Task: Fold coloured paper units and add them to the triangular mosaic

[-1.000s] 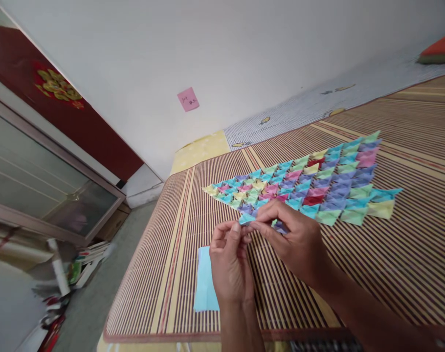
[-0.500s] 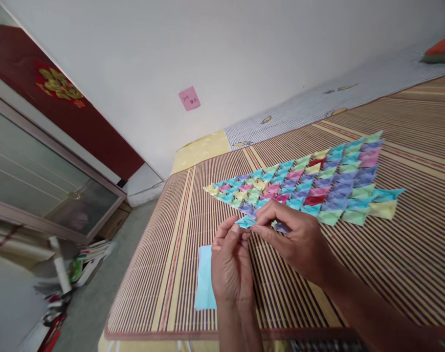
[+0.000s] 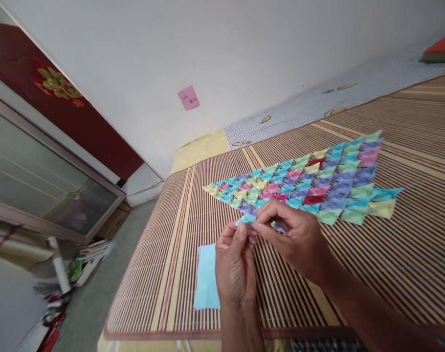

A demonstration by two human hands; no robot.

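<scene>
Leftward, a glass door [image 3: 50, 168] stands beside a dark red panel [image 3: 108, 142] with a gold ornament [image 3: 57, 82]. Next comes a pink note [image 3: 189, 98] on the white wall [image 3: 244, 54]. Below it, a light blue sheet [image 3: 207, 278] lies on the striped mat [image 3: 152, 293], partly behind the left hand [image 3: 236, 269]. That hand's grip is narrow, pinching a small folded blue paper [image 3: 246, 218] between thumb and fingers, above the mat. The right hand [image 3: 298, 237] pinches the same paper's right end, its grip equally narrow. Behind and rightward spread rows of colourful folded papers [image 3: 302, 188]; an orange-red cushion [image 3: 442, 46] sits at the far right.
</scene>
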